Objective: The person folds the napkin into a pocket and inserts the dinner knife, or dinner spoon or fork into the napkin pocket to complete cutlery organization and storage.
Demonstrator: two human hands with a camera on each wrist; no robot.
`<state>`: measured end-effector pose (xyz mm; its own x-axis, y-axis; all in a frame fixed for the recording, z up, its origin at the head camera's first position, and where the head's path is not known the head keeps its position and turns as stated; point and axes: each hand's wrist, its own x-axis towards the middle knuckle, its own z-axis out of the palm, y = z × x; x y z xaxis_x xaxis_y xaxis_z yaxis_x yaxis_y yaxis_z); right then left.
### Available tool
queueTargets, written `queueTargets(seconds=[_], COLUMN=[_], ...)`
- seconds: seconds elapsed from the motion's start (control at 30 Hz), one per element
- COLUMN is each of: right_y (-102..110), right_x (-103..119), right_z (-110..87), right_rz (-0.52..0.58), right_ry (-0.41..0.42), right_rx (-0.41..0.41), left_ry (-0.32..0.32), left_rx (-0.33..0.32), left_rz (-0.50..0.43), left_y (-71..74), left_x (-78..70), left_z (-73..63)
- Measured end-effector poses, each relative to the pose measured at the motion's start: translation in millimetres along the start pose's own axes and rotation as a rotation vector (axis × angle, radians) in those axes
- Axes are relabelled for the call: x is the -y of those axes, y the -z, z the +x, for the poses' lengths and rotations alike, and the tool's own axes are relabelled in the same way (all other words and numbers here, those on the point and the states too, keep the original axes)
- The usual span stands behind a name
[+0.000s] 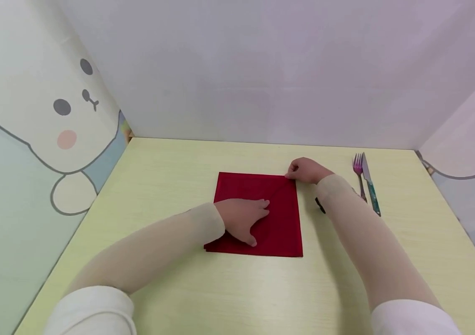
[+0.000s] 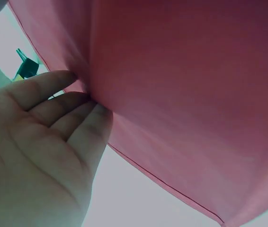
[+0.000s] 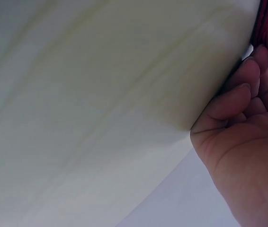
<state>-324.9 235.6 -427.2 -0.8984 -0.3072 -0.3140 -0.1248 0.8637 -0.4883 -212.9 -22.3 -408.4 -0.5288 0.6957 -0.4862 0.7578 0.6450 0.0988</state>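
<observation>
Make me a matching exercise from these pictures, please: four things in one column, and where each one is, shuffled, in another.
Things
1. Square red cloth
2. Metal fork with a purplish sheen
3. Long slim knife with a green handle
4. Person's bare right hand

Places
A. Just left of the knife
B. At the cloth's far right corner, pinching it
C. On the pale yellow tabletop, beneath the person's bare left hand
D. Just right of the fork

Right pairs: 1-C; 2-A; 3-D; 4-B
</observation>
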Motion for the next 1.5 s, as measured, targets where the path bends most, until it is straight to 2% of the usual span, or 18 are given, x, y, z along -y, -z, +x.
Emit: queueTargets(seconds=[0.17, 0.43, 0.63, 0.9, 1.23, 1.5], right_y=[-0.5, -0.5, 0.6, 0.6, 1.7, 2.2], right_x=[-3.8, -4.5, -1.3, -2.0, -0.7, -2.7], right_z=[0.5, 0.9, -1.7, -0.9, 0.4, 0.6], right_rz=[0.011, 0.016, 0.015, 0.011, 0.003, 0.009], right_ry=[0.002, 0.009, 0.009, 0.013, 0.012, 0.017], right_rx=[0.007, 0.005, 0.006, 0.009, 0.013, 0.011], left_ry=[-0.019, -0.033, -0.033, -0.002, -0.015, 0.003], left_rx=[-0.015, -0.064, -0.094, -0.142, -0.184, -0.193], left_rz=[0.001, -0.074, -0.121, -0.211, -0.155, -0.215], left_y=[-12.6, -34.8, -53.2, -69.6, -89.1, -95.9], left_x=[0.4, 6.0, 5.7, -1.3, 0.1, -5.6], left_z=[-22.4, -57.7, -78.2, -96.7, -114.8, -133.5])
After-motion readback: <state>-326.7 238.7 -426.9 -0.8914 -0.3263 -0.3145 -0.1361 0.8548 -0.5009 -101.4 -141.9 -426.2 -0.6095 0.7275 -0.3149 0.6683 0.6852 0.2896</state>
